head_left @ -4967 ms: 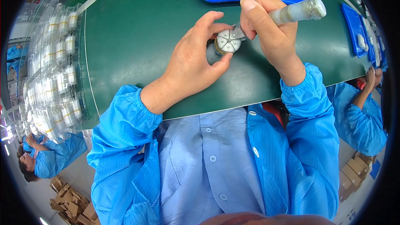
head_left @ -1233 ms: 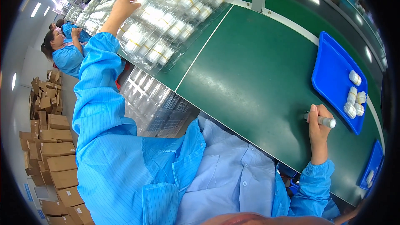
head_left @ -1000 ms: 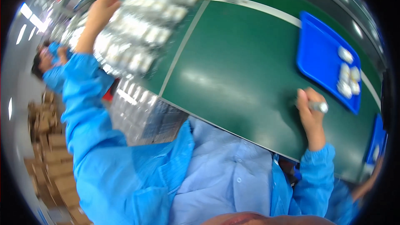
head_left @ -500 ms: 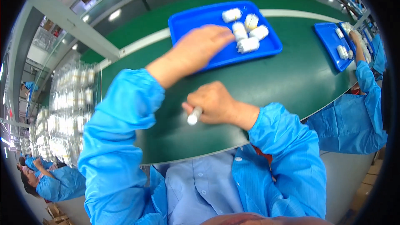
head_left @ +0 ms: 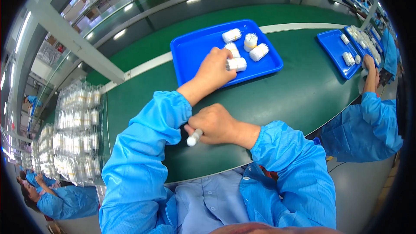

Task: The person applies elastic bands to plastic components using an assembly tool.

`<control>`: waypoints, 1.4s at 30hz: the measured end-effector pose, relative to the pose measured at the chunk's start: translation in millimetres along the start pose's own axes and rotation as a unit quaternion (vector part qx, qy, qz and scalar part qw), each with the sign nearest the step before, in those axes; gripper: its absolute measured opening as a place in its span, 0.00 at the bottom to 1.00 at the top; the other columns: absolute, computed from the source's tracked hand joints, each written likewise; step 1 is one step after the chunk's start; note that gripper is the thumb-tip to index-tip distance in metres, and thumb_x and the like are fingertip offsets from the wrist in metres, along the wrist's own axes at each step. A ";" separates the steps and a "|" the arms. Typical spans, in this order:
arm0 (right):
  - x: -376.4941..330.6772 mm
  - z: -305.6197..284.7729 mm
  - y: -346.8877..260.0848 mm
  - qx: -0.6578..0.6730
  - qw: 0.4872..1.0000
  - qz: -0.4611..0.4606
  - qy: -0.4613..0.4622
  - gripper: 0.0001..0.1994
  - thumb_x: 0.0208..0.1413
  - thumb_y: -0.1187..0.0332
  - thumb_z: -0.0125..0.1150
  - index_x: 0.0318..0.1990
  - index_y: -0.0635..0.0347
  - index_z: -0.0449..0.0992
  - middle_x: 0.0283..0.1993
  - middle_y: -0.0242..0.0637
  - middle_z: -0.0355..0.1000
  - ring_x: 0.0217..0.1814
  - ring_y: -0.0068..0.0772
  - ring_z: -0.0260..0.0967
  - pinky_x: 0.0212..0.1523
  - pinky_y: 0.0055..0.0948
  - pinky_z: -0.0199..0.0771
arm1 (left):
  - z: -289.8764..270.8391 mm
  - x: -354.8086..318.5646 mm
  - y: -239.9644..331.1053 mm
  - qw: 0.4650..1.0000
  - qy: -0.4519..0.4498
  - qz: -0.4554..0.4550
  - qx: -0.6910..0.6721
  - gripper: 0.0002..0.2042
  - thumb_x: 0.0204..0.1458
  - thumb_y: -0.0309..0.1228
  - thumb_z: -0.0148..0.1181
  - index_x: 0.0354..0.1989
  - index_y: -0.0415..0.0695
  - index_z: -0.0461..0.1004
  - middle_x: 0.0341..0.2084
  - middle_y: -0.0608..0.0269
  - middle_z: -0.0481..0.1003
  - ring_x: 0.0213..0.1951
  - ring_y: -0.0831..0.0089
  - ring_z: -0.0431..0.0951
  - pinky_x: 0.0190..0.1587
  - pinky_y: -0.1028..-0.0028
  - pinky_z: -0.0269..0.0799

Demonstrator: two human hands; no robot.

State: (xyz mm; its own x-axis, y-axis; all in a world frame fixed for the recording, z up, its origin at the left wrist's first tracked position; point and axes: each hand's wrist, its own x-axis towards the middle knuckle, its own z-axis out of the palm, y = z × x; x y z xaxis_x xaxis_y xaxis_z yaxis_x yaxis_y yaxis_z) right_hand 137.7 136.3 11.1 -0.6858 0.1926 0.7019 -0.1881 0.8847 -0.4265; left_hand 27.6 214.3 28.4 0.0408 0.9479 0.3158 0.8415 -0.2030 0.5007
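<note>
My left hand (head_left: pixel 211 73) reaches over the near side of a blue tray (head_left: pixel 190 52). Its fingers are closed on the left end of a white bundle of short rods (head_left: pixel 237 64). Several similar white bundles (head_left: pixel 259 52) lie in the tray, some with a thin yellowish band. Nearer to me, just above the green table, my right hand (head_left: pixel 216 125) is closed around a slim white tube (head_left: pixel 194 138). One rounded end of the tube sticks out toward me on the left; the rest is hidden in my fist.
Clear plastic trays of white parts (head_left: pixel 76 134) are stacked at the left, beside the green tabletop (head_left: pixel 299 82). A grey metal post (head_left: pixel 82 39) rises there. At the right, a co-worker's hand (head_left: pixel 369 63) is near another blue tray (head_left: pixel 336 52) with white bundles.
My left hand has gone from a blurred sweep above the tray to holding the nearest bundle. The right hand still grips the white tube. The whole view has shifted slightly.
</note>
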 end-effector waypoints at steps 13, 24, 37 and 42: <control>3.8 -12.6 19.2 0.127 0.952 0.263 0.095 0.18 0.59 0.68 0.61 0.18 0.58 0.66 0.16 0.28 0.63 0.19 0.14 0.56 0.18 0.26 0.54 | -111.1 -178.4 -16.1 0.996 0.049 0.079 -0.006 0.20 0.40 0.26 0.72 0.45 0.42 0.76 0.38 0.59 0.78 0.38 0.63 0.77 0.41 0.70 0.74; 18.9 -5.0 -18.6 0.319 0.900 0.264 0.134 0.16 0.62 0.69 0.56 0.21 0.59 0.67 0.17 0.27 0.65 0.20 0.14 0.58 0.21 0.21 0.57 | -60.3 -207.3 -17.5 0.985 0.073 0.004 -0.157 0.37 0.38 0.30 0.76 0.60 0.42 0.64 0.41 0.60 0.80 0.40 0.65 0.77 0.42 0.71 0.75; 15.0 -2.6 -25.5 0.225 0.940 0.247 0.071 0.16 0.63 0.69 0.54 0.21 0.59 0.66 0.18 0.30 0.66 0.20 0.16 0.58 0.22 0.21 0.57 | -53.2 -203.4 -16.7 0.992 0.101 0.051 -0.053 0.29 0.37 0.29 0.76 0.51 0.42 0.72 0.37 0.59 0.76 0.36 0.65 0.76 0.38 0.70 0.74; 16.5 -11.5 -19.0 0.292 0.914 0.242 0.141 0.17 0.62 0.71 0.55 0.19 0.59 0.67 0.17 0.27 0.65 0.20 0.14 0.59 0.22 0.21 0.59 | -53.5 -206.5 -8.5 0.987 0.095 0.014 -0.132 0.31 0.38 0.26 0.74 0.54 0.41 0.68 0.40 0.59 0.78 0.36 0.67 0.77 0.40 0.71 0.74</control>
State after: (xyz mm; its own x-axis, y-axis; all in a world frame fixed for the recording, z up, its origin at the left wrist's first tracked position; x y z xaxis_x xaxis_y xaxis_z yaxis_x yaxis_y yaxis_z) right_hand 138.1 127.6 37.3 -0.5951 0.6766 0.4338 -0.3098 0.3049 -0.9006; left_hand -16.8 7.1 2.1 -0.0604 0.8832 0.4651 0.6709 -0.3091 0.6740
